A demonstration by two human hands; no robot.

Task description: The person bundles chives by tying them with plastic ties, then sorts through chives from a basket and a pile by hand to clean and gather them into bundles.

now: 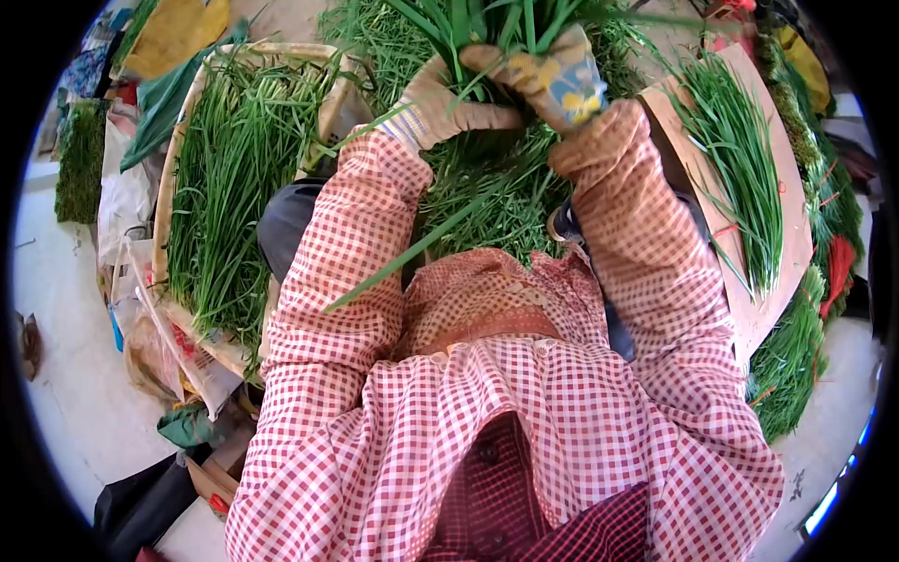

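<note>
At the top of the view, both my gloved hands close around a bunch of garlic chives (459, 26) with long, flat green leaves. My left hand (448, 108), in a dirty pale glove, grips it from the left, its thumb pointing right. From the other side my right hand (548, 82), in a glove with a blue and yellow patch, has its fingers wrapped on the leaves. Part of the bunch runs out of the frame. Below the hands, loose green leaves (496, 201) cover the ground between my knees. One long leaf hangs across my left sleeve.
Left of me stands a crate (166, 211) packed with chives (234, 178). To my right, a cardboard sheet (791, 201) carries a sorted bundle of chives (740, 159). Further right lie tied green bundles (787, 365). Bags and a dark green cloth (164, 112) lie at far left.
</note>
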